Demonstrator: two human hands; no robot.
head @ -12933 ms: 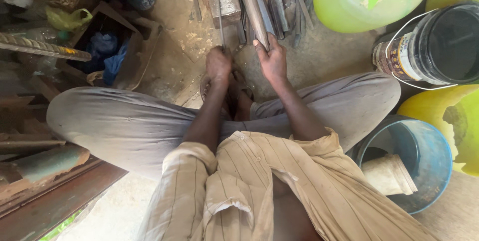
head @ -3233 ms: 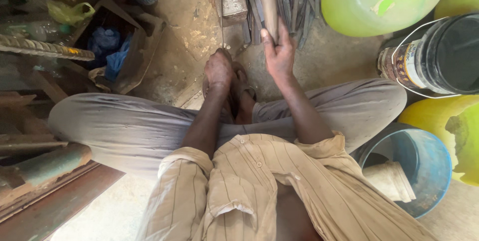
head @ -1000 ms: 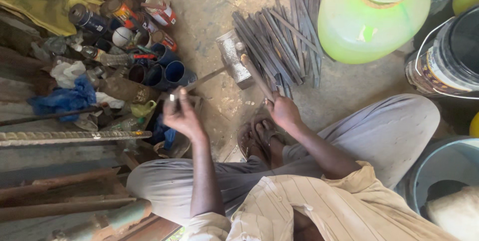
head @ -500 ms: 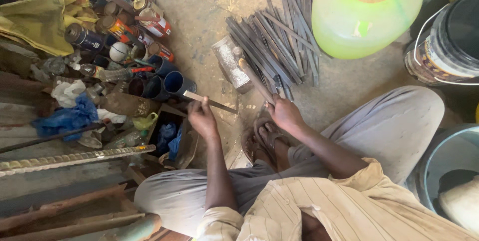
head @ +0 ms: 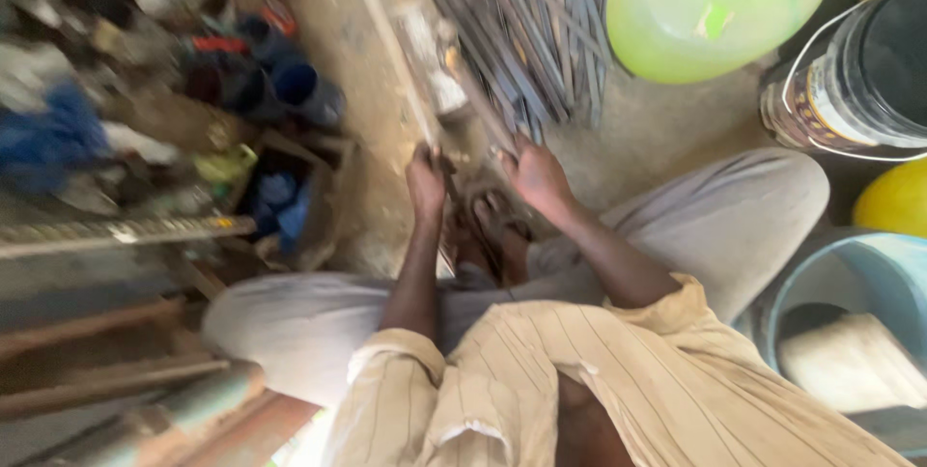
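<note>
1. Looking down from the head view, we log our left hand (head: pixel 425 182) closed around the lower end of a long thin rod (head: pixel 398 61), which slants up and away over the sandy ground (head: pixel 338 3).
2. Our right hand (head: pixel 536 177) is curled on a second, darker metal strip (head: pixel 483 110), whose far end reaches towards the bundle; motion blur hides exactly how the fingers sit.
3. We count a fanned bundle of grey metal rods (head: pixel 541 32) lying on the ground just beyond both hands.
4. Our bare feet (head: pixel 492 235) rest directly below the hands, between grey-trousered knees.
5. To the right we list a green plastic jug (head: pixel 715 8), a dark bucket (head: pixel 859 71) and a blue tub (head: pixel 850 274).
6. To the left we note blurred clutter: blue cups (head: pixel 304 90) and an open wooden box (head: pixel 290 197).
</note>
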